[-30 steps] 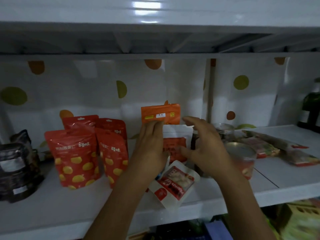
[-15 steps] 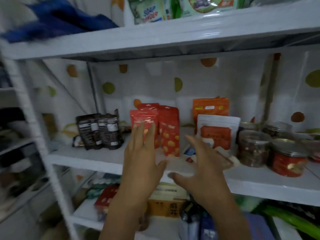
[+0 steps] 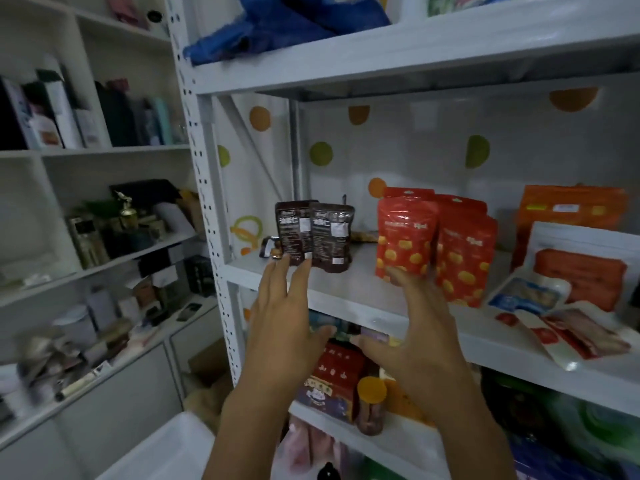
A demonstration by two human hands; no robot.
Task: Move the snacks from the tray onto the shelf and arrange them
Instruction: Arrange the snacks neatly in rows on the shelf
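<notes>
Head view: we hold our left hand point(image 3: 280, 327) and right hand point(image 3: 412, 334) empty, fingers straight and spread, before the shelf point(image 3: 346, 289). Dark pouches point(image 3: 313, 237) and red pouches point(image 3: 405, 237) stand upright on it. White packs point(image 3: 568, 327) lie flat at right, so we judge arranging remains.

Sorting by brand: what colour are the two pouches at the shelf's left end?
Dark brown pouches, white labels; head view shows them best.

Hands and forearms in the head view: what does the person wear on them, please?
Nothing worn shows. The left hand and the right hand have no gloves. The left forearm and the right forearm are bare down to the picture's edge: no sleeve, watch or bracelet.
</notes>
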